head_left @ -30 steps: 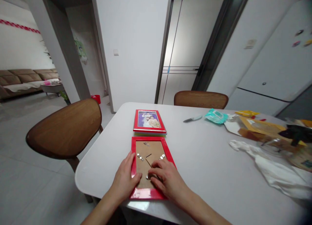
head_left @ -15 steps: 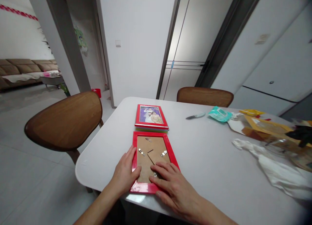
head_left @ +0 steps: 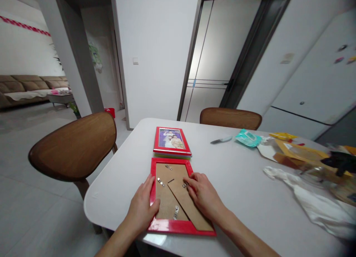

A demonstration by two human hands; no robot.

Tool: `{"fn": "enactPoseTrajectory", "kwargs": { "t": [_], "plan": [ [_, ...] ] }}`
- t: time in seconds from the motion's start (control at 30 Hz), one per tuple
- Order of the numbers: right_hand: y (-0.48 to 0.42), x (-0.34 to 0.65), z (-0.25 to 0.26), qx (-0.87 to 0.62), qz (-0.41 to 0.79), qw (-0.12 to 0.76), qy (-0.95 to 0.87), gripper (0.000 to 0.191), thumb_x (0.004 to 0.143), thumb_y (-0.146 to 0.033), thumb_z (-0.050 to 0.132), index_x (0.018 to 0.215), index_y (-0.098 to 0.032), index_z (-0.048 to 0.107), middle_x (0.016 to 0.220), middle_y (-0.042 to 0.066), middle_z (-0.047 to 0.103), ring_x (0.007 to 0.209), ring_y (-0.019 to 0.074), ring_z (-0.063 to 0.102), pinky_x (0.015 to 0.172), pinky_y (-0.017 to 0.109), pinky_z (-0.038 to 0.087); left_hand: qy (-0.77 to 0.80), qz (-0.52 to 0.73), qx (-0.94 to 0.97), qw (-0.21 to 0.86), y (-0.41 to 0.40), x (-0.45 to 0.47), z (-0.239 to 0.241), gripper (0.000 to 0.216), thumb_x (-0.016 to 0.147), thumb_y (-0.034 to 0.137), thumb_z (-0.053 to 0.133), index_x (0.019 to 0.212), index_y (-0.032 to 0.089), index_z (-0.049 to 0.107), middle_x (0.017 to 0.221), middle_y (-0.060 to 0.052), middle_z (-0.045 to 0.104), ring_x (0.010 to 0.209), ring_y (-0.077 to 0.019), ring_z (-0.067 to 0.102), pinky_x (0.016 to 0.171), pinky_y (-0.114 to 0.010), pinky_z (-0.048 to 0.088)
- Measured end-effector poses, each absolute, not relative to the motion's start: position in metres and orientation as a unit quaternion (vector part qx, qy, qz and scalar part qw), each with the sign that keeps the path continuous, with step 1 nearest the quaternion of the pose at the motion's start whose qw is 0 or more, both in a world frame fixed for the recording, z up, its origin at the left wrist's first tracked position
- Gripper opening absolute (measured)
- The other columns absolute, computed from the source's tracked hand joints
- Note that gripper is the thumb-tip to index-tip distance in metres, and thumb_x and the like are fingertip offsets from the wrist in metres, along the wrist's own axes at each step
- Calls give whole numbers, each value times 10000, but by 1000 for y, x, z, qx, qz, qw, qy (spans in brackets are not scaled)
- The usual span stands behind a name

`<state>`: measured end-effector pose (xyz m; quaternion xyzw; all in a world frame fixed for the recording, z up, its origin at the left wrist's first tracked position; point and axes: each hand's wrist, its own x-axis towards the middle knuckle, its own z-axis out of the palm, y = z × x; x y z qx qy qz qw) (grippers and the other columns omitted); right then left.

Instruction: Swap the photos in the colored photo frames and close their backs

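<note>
A red picture frame (head_left: 169, 226) lies face down near the table's front edge, its brown backing board (head_left: 164, 195) facing up. My left hand (head_left: 143, 203) grips the left rim, thumb resting over the board. My right hand (head_left: 204, 194) is closed, its fingertips pinching the right metal clip (head_left: 184, 185), which they partly cover. Other clips show: a left clip (head_left: 160, 181), a top clip (head_left: 168, 167) and a bottom clip (head_left: 175, 212). The stand leg (head_left: 191, 208) lies slantwise across the board, partly beneath my right hand.
Just beyond lies another red frame (head_left: 185, 138) with a photo, stacked on something greenish. A knife (head_left: 221, 140), a teal wipes pack (head_left: 248, 138), a white cloth (head_left: 297, 190) and yellow packaging (head_left: 300, 153) lie rightward. Wooden chairs (head_left: 73, 145) stand at the table (head_left: 119, 175).
My right hand has moved up from the frame's lower part to the right clip, uncovering the bottom clip and the stand leg. My left hand stays on the left rim. The view has tilted slightly up.
</note>
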<state>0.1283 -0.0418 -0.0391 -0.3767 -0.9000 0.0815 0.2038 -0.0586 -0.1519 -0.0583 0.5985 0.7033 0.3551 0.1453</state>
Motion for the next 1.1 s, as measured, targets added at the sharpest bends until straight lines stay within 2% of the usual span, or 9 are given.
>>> {"fn": "enactPoseTrajectory", "kwargs": {
  "t": [0.13,0.33,0.5,0.8,0.97,1.1],
  "plan": [
    [-42,128,-39,-360,100,215,-902,236,763,-141,407,769,-171,641,847,78,525,823,193,454,738,328,413,708,353,595,141,-151,-58,-58,557,705,179,459,1247,143,334,1312,-100,374,1190,-222,352,1000,-411,278],
    [-42,134,-46,-356,134,247,-891,246,756,-134,411,828,-166,645,988,89,521,934,201,455,835,349,399,713,343,596,138,-150,-57,-58,559,708,175,440,1253,138,321,1305,-109,382,1186,-220,357,997,-414,273],
    [-37,133,-48,-382,140,246,-880,216,753,-161,449,770,-168,664,916,88,562,877,199,489,801,350,422,715,331,600,133,-150,-57,-58,561,708,176,435,1253,117,316,1304,-124,379,1181,-221,364,990,-409,282],
    [-42,139,-48,-382,151,252,-876,226,755,-178,448,725,-182,672,1008,81,564,928,193,497,817,337,418,721,315,603,132,-151,-57,-55,574,704,170,411,1262,95,298,1310,-126,369,1186,-217,355,999,-392,270],
    [-42,138,-44,-388,153,228,-880,234,741,-167,445,728,-182,678,1005,80,571,933,191,500,831,323,407,722,306,607,129,-149,-57,-56,574,701,173,410,1256,72,304,1307,-133,372,1182,-211,360,999,-367,274],
    [-35,127,-37,-405,136,223,-876,230,729,-197,468,837,-150,667,995,102,570,925,205,499,836,338,400,721,304,610,121,-149,-59,-55,571,696,172,419,1250,77,320,1296,-126,391,1169,-206,378,994,-355,284]
  ]
}}
